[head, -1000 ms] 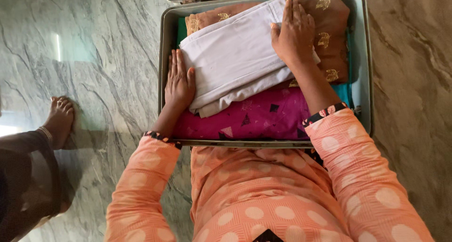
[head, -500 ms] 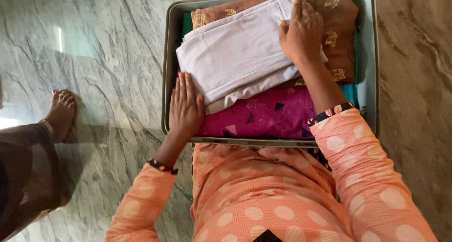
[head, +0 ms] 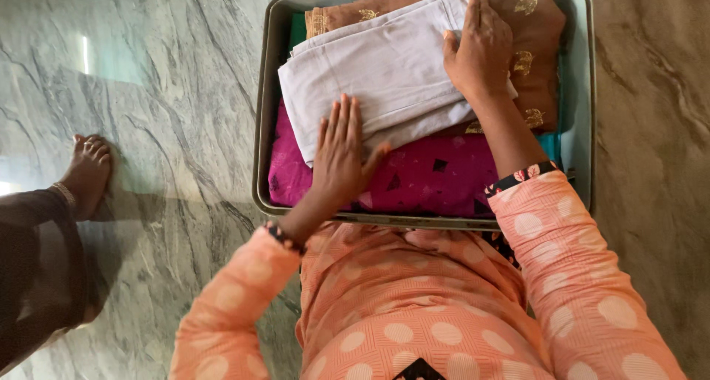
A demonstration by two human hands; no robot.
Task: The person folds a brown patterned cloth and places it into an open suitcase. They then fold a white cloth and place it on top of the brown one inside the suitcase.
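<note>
Both hands point(head: 340, 158) flat on folded cloth point(head: 377, 76)

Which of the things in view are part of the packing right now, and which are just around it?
In hand:
- left hand, flat on the pale folded cloth and magenta cloth
- right hand, pressing the pale cloth's far end
- brown cloth with gold leaves underneath
- open suitcase

Just around:
- marble floor
- another person's bare foot
</note>
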